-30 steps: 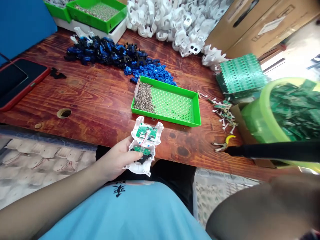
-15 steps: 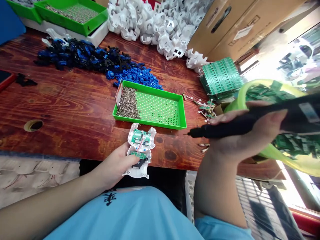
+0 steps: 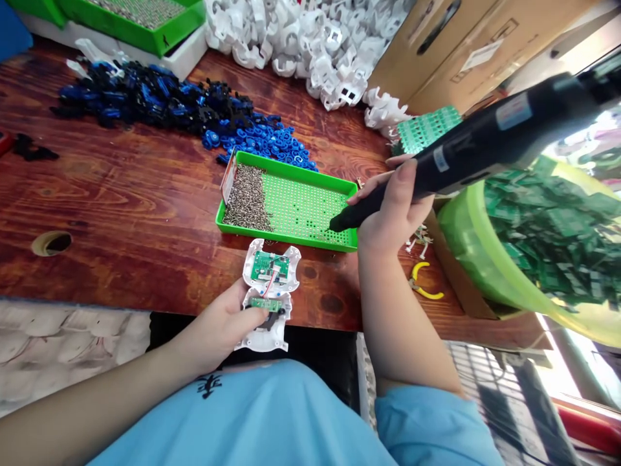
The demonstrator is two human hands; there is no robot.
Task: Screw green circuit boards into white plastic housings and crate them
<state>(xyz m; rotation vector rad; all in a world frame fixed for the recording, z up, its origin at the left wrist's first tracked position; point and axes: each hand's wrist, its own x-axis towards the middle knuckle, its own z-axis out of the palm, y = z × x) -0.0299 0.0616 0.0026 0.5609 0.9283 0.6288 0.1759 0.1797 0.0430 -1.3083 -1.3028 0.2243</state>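
Observation:
My left hand [image 3: 237, 317] grips an opened white plastic housing [image 3: 272, 338] at the table's front edge, thumb across its lower half. Each half carries a green circuit board [image 3: 264, 264], and a red and white wire pair joins them. My right hand [image 3: 395, 210] is wrapped around a black electric screwdriver [image 3: 466, 142] that slants down to the left. Its tip is over the right part of a green screw tray [image 3: 286, 241]; whether the bit touches a screw cannot be made out. Loose screws [image 3: 246, 200] heap at the tray's left end, and others stand in its perforated plate.
Behind the tray lie blue rings [image 3: 272, 145] and black-blue parts [image 3: 145, 97]. White shells [image 3: 310, 52] pile up beside a cardboard box [image 3: 436, 55]. At right are stacked green boards [image 3: 427, 129], yellow-handled pliers [image 3: 424, 281] and a yellow-green tub [image 3: 466, 239] full of boards.
My right hand has swung the screwdriver leftward from beside the tray to over its right part. The pliers have come into sight. My left hand still holds the housing in nearly the same place.

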